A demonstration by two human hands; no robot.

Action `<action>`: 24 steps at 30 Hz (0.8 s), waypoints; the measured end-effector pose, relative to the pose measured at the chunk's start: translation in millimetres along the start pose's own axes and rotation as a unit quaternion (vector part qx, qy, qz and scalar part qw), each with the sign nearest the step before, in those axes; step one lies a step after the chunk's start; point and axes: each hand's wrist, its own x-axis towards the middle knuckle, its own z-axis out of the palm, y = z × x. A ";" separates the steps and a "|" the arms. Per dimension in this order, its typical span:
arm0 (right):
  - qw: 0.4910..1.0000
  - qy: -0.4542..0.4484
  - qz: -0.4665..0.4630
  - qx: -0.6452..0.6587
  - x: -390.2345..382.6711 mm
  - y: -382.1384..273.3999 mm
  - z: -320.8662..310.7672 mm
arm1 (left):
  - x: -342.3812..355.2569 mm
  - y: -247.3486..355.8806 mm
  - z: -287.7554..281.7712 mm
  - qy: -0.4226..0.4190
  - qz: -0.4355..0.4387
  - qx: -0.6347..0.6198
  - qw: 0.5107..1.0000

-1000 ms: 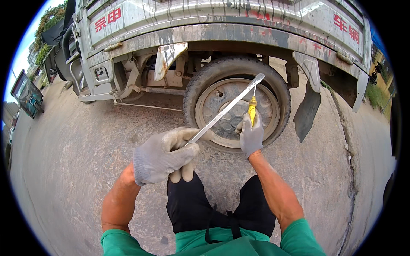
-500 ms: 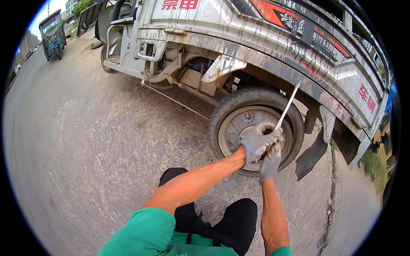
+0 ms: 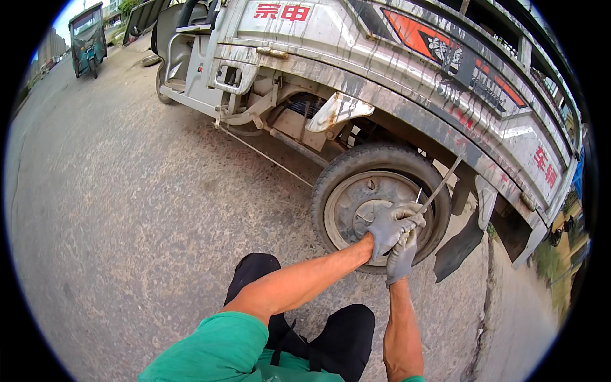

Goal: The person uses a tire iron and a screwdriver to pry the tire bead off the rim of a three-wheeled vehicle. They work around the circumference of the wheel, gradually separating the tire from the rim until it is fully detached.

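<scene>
My left hand (image 3: 391,229), in a grey-and-cream glove, is closed around a long flat metal bar (image 3: 440,186) that slants up to the right over the wheel. My gloved right hand (image 3: 401,254) is just below and against it, closed on the screwdriver, whose handle is hidden by my hands; its thin shaft (image 3: 418,196) pokes up beside the bar. Both hands are at the right part of the steel wheel rim (image 3: 344,197) inside the black tyre (image 3: 356,159) of a grimy cargo tricycle. Whether the tool tips touch the tyre is unclear.
The tricycle's white side panel (image 3: 337,38) with rusty brackets overhangs the wheel, a bent black mud flap (image 3: 458,248) hanging at its right. A thin rod runs low along the chassis. A teal covered three-wheeler (image 3: 86,44) stands at the upper left. Cracked pavement (image 3: 140,210) lies around my knees.
My hands came together at the wheel, moving right from the first frame. The view swung left. Lately the bar has dropped slightly to the right and the screwdriver shaft shows again.
</scene>
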 end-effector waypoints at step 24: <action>0.976 0.065 0.143 0.154 -3.4 1.4 25.4 | 35.2 22.1 1.6 0.080 -0.125 0.294 0.944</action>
